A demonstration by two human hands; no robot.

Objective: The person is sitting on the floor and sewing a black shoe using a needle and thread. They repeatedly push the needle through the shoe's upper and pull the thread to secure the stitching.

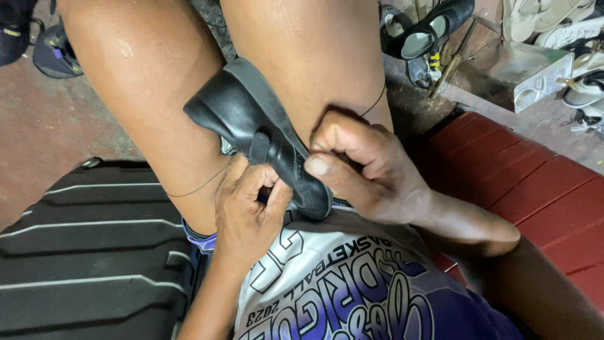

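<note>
Shoe position: black leather shoe (261, 129) clamped between the person's bare knees, toe pointing away, heel end toward the body.
Left hand (246, 211): fingers curled under the heel end, pinching the shoe from below.
Right hand (368, 170): thumb and fingers pressed together on the shoe's upper edge, apparently pulling a thread (200, 186).
Thread path: thin dark line across both thighs; its ends cannot be traced.
Risk, slippage: knee clamp may loosen under a hard pull, letting the shoe twist.
Risk, thread: sharp tension may snap it or tear the leather.
Risk, skin: taut thread may chafe the thigh.
Surroundings: striped black mat (94, 252); red bench (528, 189); other shoes (428, 28) well apart.
</note>
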